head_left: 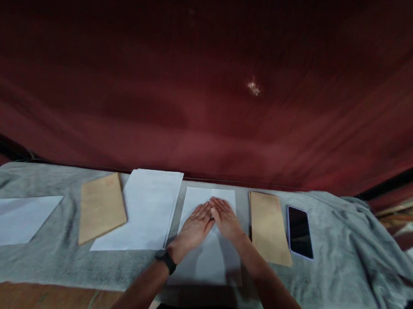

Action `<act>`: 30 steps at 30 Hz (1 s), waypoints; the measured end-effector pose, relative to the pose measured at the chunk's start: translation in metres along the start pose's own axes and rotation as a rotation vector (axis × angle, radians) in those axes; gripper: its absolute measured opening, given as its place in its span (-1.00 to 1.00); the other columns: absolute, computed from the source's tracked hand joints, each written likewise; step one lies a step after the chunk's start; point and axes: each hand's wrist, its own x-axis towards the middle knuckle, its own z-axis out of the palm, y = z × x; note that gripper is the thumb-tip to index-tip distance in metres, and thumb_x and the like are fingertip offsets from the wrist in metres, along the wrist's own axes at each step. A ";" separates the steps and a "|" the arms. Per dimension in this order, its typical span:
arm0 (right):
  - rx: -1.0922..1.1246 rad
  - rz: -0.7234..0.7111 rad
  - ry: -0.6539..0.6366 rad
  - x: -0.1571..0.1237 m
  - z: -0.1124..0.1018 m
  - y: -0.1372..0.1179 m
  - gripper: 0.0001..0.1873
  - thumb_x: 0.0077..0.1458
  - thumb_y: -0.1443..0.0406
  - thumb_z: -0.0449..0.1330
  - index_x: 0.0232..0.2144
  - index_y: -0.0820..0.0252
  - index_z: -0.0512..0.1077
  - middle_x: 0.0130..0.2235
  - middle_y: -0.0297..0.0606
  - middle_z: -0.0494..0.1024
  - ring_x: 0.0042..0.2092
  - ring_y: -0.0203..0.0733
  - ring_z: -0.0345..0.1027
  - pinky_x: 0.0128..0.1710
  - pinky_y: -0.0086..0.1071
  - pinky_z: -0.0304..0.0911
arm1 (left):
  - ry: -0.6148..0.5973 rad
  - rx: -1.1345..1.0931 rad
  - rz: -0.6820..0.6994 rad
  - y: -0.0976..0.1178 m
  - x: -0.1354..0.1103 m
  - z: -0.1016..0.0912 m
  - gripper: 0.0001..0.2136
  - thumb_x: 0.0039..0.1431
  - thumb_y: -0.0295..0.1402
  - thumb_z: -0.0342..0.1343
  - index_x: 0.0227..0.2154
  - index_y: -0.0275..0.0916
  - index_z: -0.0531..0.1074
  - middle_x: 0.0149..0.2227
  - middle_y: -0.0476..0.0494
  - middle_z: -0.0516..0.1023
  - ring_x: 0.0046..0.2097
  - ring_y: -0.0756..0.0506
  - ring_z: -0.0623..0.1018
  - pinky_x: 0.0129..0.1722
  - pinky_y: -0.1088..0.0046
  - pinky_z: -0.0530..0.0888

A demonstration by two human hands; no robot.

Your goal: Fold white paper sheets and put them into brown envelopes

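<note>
My left hand (195, 228) and my right hand (225, 219) lie flat, fingers stretched out, side by side on a white sheet of paper (203, 261) in the middle of a grey cloth (57, 256). The fingertips of both hands meet near the sheet's upper part, where a fold line seems to run. A black watch (165, 260) is on my left wrist. Neither hand holds anything.
A stack of white paper (146, 210) lies left of the sheet, then a brown envelope (101, 206) and another white sheet (2, 219) at far left. A second brown envelope (269, 227) and a dark phone (299, 232) lie to the right. A dark red curtain (219, 73) hangs behind.
</note>
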 end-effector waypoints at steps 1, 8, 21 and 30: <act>0.008 -0.016 -0.017 0.000 -0.001 0.000 -0.48 0.46 0.24 -0.23 0.29 0.19 0.29 0.31 -0.19 0.35 0.36 -0.25 0.14 0.39 -0.15 0.01 | -0.003 0.000 0.028 0.000 -0.005 0.000 -0.56 0.46 -0.27 -0.18 0.25 -0.36 0.30 0.31 -0.32 0.35 0.37 -0.14 0.29 0.38 0.13 0.20; -0.016 -0.200 -0.137 0.016 -0.001 0.008 -0.54 0.45 0.23 -0.11 0.29 0.11 0.29 0.36 -0.24 0.26 0.37 -0.22 0.12 0.39 -0.14 0.02 | -0.052 0.057 0.083 0.000 -0.020 -0.005 -0.52 0.42 -0.12 -0.06 0.22 -0.35 0.35 0.24 -0.35 0.43 0.33 -0.22 0.35 0.36 0.11 0.22; -0.152 -0.080 -0.078 0.045 0.010 0.030 -0.48 0.44 0.18 -0.10 0.34 0.21 0.20 0.38 -0.17 0.19 0.39 -0.17 0.06 0.41 -0.16 -0.09 | -0.068 0.011 0.109 0.000 -0.018 -0.009 -0.46 0.45 -0.09 -0.15 0.35 -0.29 0.15 0.38 -0.27 0.22 0.42 -0.16 0.17 0.40 0.15 0.11; -0.184 0.123 0.018 0.038 0.001 0.032 -0.41 0.45 0.17 -0.19 0.39 0.32 0.08 0.36 0.04 0.22 0.38 0.00 0.11 0.37 0.04 -0.01 | -0.040 0.014 0.122 -0.002 -0.019 -0.007 -0.42 0.46 -0.03 -0.22 0.38 -0.25 0.08 0.40 -0.23 0.17 0.43 -0.14 0.14 0.42 0.15 0.07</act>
